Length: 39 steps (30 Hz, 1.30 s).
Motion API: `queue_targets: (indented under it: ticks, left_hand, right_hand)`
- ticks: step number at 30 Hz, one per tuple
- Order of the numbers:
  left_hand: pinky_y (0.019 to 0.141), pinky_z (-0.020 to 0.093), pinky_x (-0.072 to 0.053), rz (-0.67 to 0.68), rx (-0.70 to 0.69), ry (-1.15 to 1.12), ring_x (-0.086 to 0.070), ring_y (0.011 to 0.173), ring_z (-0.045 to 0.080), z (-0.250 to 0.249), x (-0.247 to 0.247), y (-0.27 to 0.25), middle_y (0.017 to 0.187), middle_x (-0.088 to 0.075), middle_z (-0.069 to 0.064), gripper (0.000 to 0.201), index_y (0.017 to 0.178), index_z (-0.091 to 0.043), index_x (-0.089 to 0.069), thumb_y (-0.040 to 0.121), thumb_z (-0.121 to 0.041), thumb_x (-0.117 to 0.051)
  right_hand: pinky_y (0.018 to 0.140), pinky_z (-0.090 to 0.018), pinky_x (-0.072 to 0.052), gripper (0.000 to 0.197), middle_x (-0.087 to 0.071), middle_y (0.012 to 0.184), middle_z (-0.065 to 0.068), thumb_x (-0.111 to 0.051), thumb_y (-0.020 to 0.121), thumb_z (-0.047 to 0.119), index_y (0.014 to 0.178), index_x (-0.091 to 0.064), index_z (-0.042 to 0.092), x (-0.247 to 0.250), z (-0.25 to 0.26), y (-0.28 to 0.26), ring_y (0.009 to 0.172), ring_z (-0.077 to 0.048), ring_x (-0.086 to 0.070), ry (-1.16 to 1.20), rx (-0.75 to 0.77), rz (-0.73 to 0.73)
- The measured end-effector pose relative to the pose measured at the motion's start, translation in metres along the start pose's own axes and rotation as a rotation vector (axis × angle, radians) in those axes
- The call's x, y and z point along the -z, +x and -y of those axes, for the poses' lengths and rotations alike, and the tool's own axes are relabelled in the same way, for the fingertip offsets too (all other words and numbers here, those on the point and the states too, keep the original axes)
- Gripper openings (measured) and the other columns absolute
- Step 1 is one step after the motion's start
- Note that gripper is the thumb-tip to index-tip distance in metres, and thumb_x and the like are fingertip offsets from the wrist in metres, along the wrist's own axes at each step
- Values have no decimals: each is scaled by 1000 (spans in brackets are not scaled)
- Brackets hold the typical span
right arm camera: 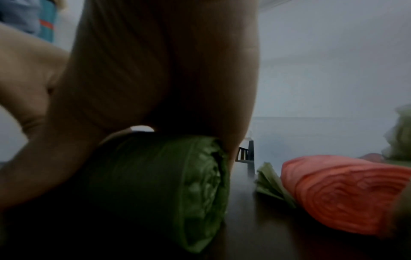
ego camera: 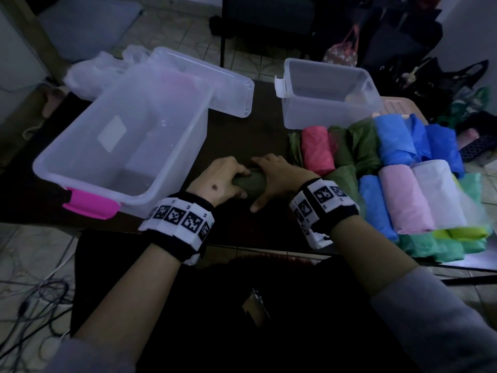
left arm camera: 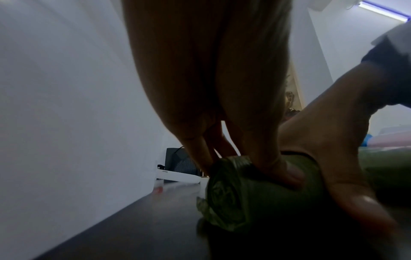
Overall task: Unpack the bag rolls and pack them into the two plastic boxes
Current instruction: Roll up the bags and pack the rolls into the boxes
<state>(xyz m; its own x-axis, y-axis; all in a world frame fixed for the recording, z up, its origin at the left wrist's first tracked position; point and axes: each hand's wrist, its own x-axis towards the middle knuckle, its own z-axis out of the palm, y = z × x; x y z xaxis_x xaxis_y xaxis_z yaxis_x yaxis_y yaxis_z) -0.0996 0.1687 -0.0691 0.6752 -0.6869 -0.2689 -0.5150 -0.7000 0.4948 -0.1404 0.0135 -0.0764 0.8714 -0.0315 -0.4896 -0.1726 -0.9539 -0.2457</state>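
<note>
From the head view, the left hand (ego camera: pixel 217 179) and the right hand (ego camera: pixel 277 176) both clasp one dark green bag roll (ego camera: pixel 250 183) lying on the dark counter (ego camera: pixel 242 135), fingers curled over its top, thumbs on the near side. A large clear box (ego camera: pixel 121 135) with a pink latch (ego camera: pixel 91 204) stands to the left, its lid (ego camera: pixel 215 79) lying behind it. A smaller clear box (ego camera: pixel 328 95) stands at the far right of the counter. Between that box and the near edge lie the other rolls: a red roll (ego camera: pixel 316 150), olive green ones (ego camera: pixel 357 146), blue rolls (ego camera: pixel 398 141), a pink roll (ego camera: pixel 403 200) and a white roll (ego camera: pixel 435 195), with teal and lime ones at the near end.

The left wrist view shows what the head view hides: the spiral end of the green roll (left arm camera: pixel 224 198), crumpled, with the left fingers (left arm camera: pixel 200 151) wrapped over its top and the right thumb (left arm camera: pixel 347 193) pressed against its side. The wall of the large box (left arm camera: pixel 66 105) fills the left.

The right wrist view shows the roll's other end (right arm camera: pixel 200 190) resting on the counter, the right hand's grip closed over it from above. The red roll (right arm camera: pixel 347 193) lies near on the right, a loose green bag edge (right arm camera: pixel 271 183) between them.
</note>
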Motion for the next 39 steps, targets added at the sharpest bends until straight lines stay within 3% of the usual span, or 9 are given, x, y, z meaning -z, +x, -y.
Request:
queue_targets:
  ticks: [5, 10, 18, 21, 26, 29, 32, 35, 39]
  left_hand:
    - [92, 26, -37, 33, -53, -16, -50, 113, 20, 0, 0, -4, 122, -51, 4, 52, 130, -18, -55, 81, -18, -71]
    - [93, 25, -38, 47, -121, -30, -50, 113, 18, -1, -5, -14, 122, -51, 3, 45, 129, -17, -56, 85, -13, -64]
    - [104, 27, -33, 53, -109, -62, -44, 124, 17, -5, -10, -21, 132, -47, 3, 49, 136, -19, -47, 89, -17, -60]
    - [105, 25, -29, -99, -79, -143, -38, 130, 14, -12, -5, -29, 142, -40, -2, 56, 141, -23, -38, 90, -27, -60]
    - [98, 12, -25, -609, -83, -301, -38, 129, 6, -34, 38, -63, 142, -41, -7, 44, 137, -24, -43, 94, -25, -52]
    - [94, 6, -23, -917, 24, -332, -37, 123, 0, -18, 68, -88, 139, -45, -7, 38, 133, -22, -46, 96, -23, -49]
    - [97, 15, -28, -1169, 229, -332, -42, 125, 14, 28, 83, -110, 135, -49, 6, 37, 131, -12, -49, 95, -17, -46]
    - [106, 31, -28, -1149, 546, -368, -38, 130, 29, 77, 80, -122, 139, -42, 17, 49, 138, -7, -41, 94, -28, -45]
    - [103, 37, -33, -949, 782, -582, -39, 129, 35, 104, 68, -127, 142, -38, 21, 59, 140, -1, -36, 96, -40, -41]
  right_hand:
    - [97, -37, -36, 95, -44, 129, -6, -82, 58, 53, 132, -38, 14, -8, 5, -1, 122, -24, -33, -97, 42, -33]
    - [80, -28, -37, 73, -44, 110, -2, -70, 67, 64, 118, -48, 16, -13, -2, -17, 102, -18, -47, -16, 75, -75]
    - [89, -32, -42, 71, -49, 120, -9, -62, 78, 59, 129, -44, 12, -33, -8, -31, 110, -25, -51, -51, 121, -147]
    - [89, -34, -44, 73, -46, 125, -9, -62, 79, 57, 132, -40, 11, -30, -4, -35, 109, -26, -54, 33, 91, -181]
    - [80, -29, -47, 66, -52, 121, -7, -67, 78, 50, 127, -44, 12, -5, 16, -33, 98, -18, -56, 371, 94, -388]
    - [69, -23, -50, 60, -54, 109, -2, -65, 82, 46, 126, -43, 10, 20, 44, -32, 85, -11, -57, 543, 159, -500]
    - [67, -22, -52, 56, -56, 107, -2, -63, 84, 44, 122, -43, 9, 41, 82, -28, 85, -8, -58, 680, 270, -607]
    - [78, -31, -54, 54, -58, 110, -3, -65, 82, 47, 119, -44, 13, 54, 122, -17, 95, -13, -60, 781, 337, -592]
    - [67, -20, -48, 49, -58, 106, -2, -67, 83, 43, 113, -44, 13, 53, 168, -3, 90, -11, -58, 728, 422, -568]
